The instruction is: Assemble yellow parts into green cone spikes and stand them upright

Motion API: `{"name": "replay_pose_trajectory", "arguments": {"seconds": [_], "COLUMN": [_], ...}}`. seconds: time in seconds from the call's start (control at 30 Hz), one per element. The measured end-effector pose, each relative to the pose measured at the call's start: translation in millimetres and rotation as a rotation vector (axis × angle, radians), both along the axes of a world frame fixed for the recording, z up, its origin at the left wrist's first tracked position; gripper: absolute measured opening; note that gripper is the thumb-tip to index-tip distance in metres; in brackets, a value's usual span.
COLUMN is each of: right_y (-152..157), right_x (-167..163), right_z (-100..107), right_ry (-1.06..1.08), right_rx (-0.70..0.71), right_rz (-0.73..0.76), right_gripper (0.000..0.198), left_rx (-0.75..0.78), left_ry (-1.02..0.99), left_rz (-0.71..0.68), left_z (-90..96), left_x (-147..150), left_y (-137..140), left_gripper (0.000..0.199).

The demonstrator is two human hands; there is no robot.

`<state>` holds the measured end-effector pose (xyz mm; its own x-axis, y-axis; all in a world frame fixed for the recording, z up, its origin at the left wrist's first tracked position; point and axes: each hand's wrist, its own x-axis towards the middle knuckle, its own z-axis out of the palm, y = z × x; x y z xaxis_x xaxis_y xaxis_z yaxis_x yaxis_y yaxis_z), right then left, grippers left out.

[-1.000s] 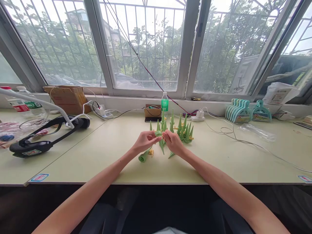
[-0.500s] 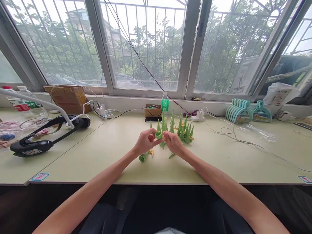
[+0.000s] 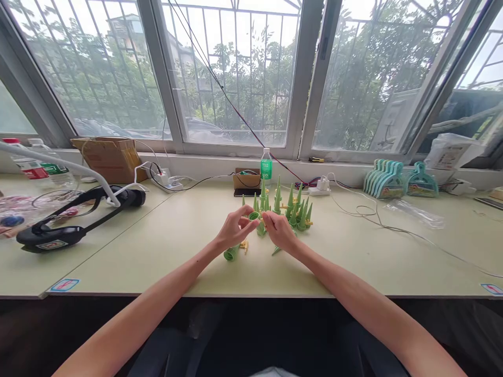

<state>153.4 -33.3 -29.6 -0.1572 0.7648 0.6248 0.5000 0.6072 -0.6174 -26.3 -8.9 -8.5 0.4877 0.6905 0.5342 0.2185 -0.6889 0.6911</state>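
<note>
Our left hand (image 3: 234,228) clamps a green cone (image 3: 254,215); our right hand (image 3: 280,228) pinches just right (on what, we can't tell), probably mid-assembly; next likely needs steady alignment.

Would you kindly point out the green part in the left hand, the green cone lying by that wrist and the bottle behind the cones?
Held green part (image 3: 254,215), head view, open end.
Lying green cone (image 3: 230,255), head view, open end.
Bottle (image 3: 266,168), head view, green label.

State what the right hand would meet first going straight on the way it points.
Likely the green cone in the left hand, just beyond the right hand; whether they touch is unclear.
</note>
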Motion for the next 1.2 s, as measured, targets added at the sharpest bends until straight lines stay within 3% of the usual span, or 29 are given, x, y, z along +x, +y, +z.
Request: {"name": "replay_pose_trajectory", "arguments": {"seconds": [0.2,0.33,0.47,0.83,1.2], "right_y": [-3.4,-6.0,-6.8,-3.9,0.6], "right_x": [-0.2,-0.4,-0.3,-0.3,1.4], "right_z": [3.0,5.2,5.1,2.5,-1.5], "right_ry": [0.065,0.074,0.059,0.079,0.051], "right_rx": [-0.011,-0.023,-0.026,-0.045,-0.060], "right_rz": [0.029,0.051,0.063,0.075,0.072], "right_gripper": [0.044,0.041,0.039,0.039,0.040], "left_rx": [-0.212,-0.335,-0.387,-0.322,-0.230], "left_ry": [-0.135,-0.062,0.008,0.004,-0.004], "left_rz": [0.023,-0.017,-0.088,-0.099,-0.098], "left_z": [3.8,3.4,2.4,6.8,7.1], "left_x": [4.0,4.5,3.5,1.2,-0.8], "left_y": [0.5,2.8,3.0,-2.1,-3.4], "left_gripper": [0.059,0.076,0.079,0.072,0.052]}}
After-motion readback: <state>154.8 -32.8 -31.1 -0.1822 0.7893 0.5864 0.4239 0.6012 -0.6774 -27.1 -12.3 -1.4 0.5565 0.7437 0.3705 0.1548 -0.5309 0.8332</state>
